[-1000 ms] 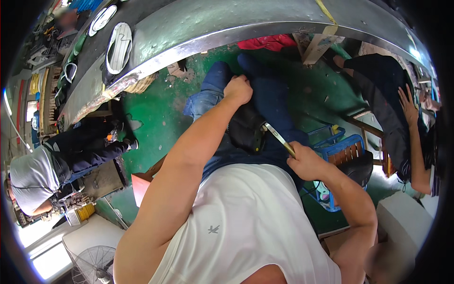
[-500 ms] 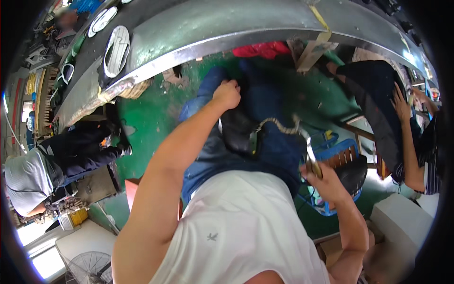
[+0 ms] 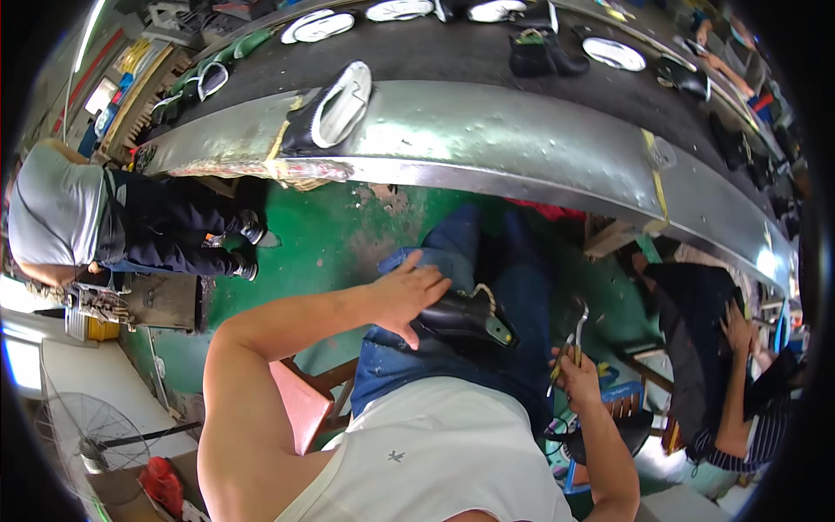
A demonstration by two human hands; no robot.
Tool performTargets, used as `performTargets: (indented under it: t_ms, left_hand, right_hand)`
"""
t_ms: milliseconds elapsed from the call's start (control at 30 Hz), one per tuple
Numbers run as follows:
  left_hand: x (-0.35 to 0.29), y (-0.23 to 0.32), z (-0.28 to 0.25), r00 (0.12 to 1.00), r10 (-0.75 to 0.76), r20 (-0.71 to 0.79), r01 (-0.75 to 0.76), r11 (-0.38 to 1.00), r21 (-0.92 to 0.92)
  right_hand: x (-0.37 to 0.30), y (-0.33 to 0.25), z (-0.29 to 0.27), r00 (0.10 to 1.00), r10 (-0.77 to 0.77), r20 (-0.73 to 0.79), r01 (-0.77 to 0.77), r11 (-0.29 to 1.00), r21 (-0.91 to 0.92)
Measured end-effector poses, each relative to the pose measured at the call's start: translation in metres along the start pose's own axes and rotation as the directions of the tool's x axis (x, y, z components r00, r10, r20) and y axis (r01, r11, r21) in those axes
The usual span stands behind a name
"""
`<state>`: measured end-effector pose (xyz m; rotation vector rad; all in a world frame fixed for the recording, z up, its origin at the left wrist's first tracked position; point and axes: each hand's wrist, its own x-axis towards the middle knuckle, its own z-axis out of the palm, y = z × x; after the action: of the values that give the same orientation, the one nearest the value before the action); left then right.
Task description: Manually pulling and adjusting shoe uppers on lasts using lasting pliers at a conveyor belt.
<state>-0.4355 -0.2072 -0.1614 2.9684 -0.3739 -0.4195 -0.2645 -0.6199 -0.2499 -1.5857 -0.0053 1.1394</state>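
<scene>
A black shoe upper (image 3: 459, 318) lies across my lap, with a green piece, perhaps a shoe last, showing at its right end. A pale ragged strip curls up from its edge. My left hand (image 3: 407, 296) is over the left end of the shoe, fingers spread and thumb stretched out; its palm seems to touch the leather. To the right of my thigh, my right hand (image 3: 577, 379) is closed around a pair of metal pincers (image 3: 577, 329), curved jaws pointing away from me. A thin yellowish tool shows beside the pincers' handles.
Ahead runs a metal-edged bench (image 3: 487, 130) bearing several shoes and white soles. A blue crate-like seat (image 3: 622, 402) stands at my right. One person (image 3: 61, 209) is at the left, another person's arm (image 3: 739, 374) at the right. A fan (image 3: 91, 444) stands behind left.
The view has shifted, showing more bench. My left hand has gone from a closed grip to spread fingers, and the shoe lies more sideways. The pincers have come away from the pale strip.
</scene>
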Motion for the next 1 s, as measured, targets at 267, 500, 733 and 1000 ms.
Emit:
performTargets:
  t_ms: [267,500,733,1000]
  left_hand:
    - [0.034,-0.014,-0.030,0.937,-0.181,0.298,0.263,0.928,-0.263]
    - [0.073,0.037,0.048,0.842,-0.372,0.390,0.105,-0.596,-0.796]
    - [0.094,0.094,0.096,0.727,-0.657,-0.197,0.272,0.540,-0.796]
    - [0.112,0.092,0.055,0.846,-0.531,-0.050,0.433,0.739,-0.517]
  right_hand:
    - [-0.002,0.007,0.020,0.993,0.103,-0.060,-0.073,0.922,0.380]
    - [-0.008,0.015,0.025,0.991,0.081,-0.109,-0.053,0.968,0.245]
    - [-0.017,-0.014,0.027,0.999,-0.031,-0.021,0.026,0.981,-0.193]
    - [-0.035,-0.013,0.044,0.951,-0.286,0.116,0.287,0.682,-0.673]
